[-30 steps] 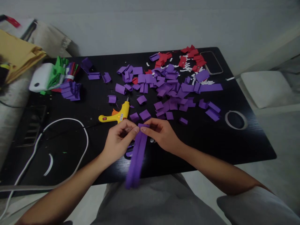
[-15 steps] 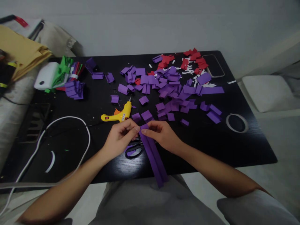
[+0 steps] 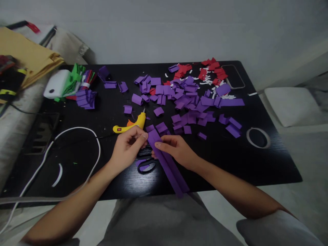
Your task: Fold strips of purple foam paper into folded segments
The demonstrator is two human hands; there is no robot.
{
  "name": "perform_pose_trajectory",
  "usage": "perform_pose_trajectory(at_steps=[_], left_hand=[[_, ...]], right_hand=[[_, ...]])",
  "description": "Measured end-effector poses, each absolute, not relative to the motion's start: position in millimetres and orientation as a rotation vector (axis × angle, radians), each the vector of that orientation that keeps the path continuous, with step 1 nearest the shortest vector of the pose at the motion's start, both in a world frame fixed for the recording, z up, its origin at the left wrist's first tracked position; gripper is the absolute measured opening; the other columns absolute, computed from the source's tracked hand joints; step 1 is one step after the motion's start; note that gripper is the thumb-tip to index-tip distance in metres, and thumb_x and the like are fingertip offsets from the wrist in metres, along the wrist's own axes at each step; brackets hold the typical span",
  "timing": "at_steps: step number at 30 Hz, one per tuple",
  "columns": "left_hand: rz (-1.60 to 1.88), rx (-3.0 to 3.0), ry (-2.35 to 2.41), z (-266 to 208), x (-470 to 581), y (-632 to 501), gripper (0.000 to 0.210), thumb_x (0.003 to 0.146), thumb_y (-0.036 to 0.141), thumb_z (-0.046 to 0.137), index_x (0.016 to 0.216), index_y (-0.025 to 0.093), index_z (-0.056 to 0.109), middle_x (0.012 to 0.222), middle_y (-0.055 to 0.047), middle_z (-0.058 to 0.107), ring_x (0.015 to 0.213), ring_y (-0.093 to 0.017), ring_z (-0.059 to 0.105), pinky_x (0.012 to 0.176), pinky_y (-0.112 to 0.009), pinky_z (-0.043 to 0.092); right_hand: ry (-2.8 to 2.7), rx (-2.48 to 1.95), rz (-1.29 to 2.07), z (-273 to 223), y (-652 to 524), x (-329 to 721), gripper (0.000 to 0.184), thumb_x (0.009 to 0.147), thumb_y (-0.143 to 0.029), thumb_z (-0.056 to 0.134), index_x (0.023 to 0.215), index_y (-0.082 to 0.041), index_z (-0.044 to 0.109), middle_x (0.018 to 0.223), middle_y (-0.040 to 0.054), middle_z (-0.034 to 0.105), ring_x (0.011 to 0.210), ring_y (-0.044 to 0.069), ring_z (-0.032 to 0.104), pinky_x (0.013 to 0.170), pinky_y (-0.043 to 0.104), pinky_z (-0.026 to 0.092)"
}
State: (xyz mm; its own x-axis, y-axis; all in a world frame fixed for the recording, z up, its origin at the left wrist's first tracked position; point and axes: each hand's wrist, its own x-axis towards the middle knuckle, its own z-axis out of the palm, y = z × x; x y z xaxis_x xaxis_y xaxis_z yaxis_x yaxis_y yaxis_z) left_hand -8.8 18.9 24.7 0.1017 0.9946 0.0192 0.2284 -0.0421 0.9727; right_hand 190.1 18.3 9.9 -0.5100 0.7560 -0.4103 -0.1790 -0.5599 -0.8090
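A long purple paper strip, folded lengthwise, slants from between my hands toward the table's front edge. My left hand pinches its upper left edge with thumb and forefinger. My right hand grips the same strip a little lower, thumb on top and fingers behind. Black-handled scissors lie under and beside my left hand, their blades hidden. A scrap of purple paper shows through the handle loops. Just beyond my left hand rests a yellow glue gun, nozzle pointing away.
Many cut purple paper pieces cover the table's middle, with red pieces and white slivers behind. Bundled strips and a white box stand at the back left. A white cable loops at left; a tape ring lies right.
My hands have moved slightly apart along the strip, so more of its upper end shows. The strip's lower end has swung a little to the right and up.
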Motion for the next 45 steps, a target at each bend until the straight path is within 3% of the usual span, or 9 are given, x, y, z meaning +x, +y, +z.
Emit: perform_pose_trajectory(at_steps=[9,21,29,33,37,41,45], left_hand=[[0.901,1.386,1.232,24,-8,19,0.025,0.09,0.038,0.071,0.075,0.018,0.067,0.058,0.002,0.059,0.052,-0.012,0.055,0.052,-0.022,0.045],[1.035,1.303,1.417,36,-36,17,0.02,0.089,0.028,0.069,0.071,0.019,0.067,0.058,0.001,0.061,0.053,-0.012,0.055,0.055,-0.024,0.045],[0.981,1.151,1.439,36,-71,-22,0.025,0.087,0.036,0.073,0.071,0.017,0.067,0.061,0.001,0.061,0.052,-0.011,0.055,0.052,-0.021,0.048],[0.903,1.15,1.511,29,-86,-44,0.033,0.086,0.043,0.075,0.069,0.017,0.065,0.06,0.001,0.059,0.052,-0.011,0.055,0.049,-0.02,0.047],[0.87,1.131,1.594,23,-98,-67,0.041,0.084,0.054,0.076,0.071,0.017,0.067,0.059,0.001,0.059,0.049,-0.01,0.053,0.045,-0.018,0.043],[0.869,1.084,1.597,20,-104,-81,0.044,0.08,0.059,0.08,0.077,0.016,0.07,0.062,-0.001,0.064,0.05,-0.011,0.056,0.044,-0.019,0.045],[0.906,1.007,1.565,15,-103,-85,0.047,0.075,0.057,0.085,0.091,0.016,0.068,0.067,-0.002,0.07,0.054,-0.014,0.062,0.046,-0.022,0.051]], right_hand=[[-1.048,-1.081,2.076,9,16,189,0.036,0.077,-0.05,0.087,0.082,-0.017,0.074,0.074,0.0016,0.078,0.066,0.015,0.074,0.069,0.029,0.059],[-1.346,-1.032,2.184,17,28,203,0.029,0.082,-0.044,0.082,0.077,-0.016,0.075,0.07,0.0013,0.078,0.064,0.015,0.073,0.071,0.028,0.057],[-1.636,-1.049,2.258,37,33,217,0.022,0.086,-0.036,0.076,0.076,-0.017,0.075,0.069,0.0021,0.078,0.064,0.016,0.073,0.066,0.026,0.056],[-1.805,-1.218,1.793,34,16,217,0.02,0.086,-0.037,0.078,0.084,-0.017,0.077,0.08,0.0046,0.079,0.074,0.018,0.074,0.072,0.03,0.059],[-1.857,-1.232,1.32,17,-23,216,0.022,0.096,-0.036,0.069,0.11,-0.021,0.075,0.107,0.0083,0.081,0.097,0.023,0.078,0.09,0.038,0.063],[-2.085,-1.136,0.973,-2,-50,225,0.031,0.104,-0.026,0.057,0.132,-0.027,0.069,0.129,0.0087,0.076,0.121,0.026,0.072,0.11,0.048,0.057],[-2.266,-1.164,0.608,-13,-48,239,0.035,0.104,-0.02,0.055,0.137,-0.023,0.067,0.142,0.0124,0.07,0.131,0.029,0.068,0.111,0.053,0.056]])
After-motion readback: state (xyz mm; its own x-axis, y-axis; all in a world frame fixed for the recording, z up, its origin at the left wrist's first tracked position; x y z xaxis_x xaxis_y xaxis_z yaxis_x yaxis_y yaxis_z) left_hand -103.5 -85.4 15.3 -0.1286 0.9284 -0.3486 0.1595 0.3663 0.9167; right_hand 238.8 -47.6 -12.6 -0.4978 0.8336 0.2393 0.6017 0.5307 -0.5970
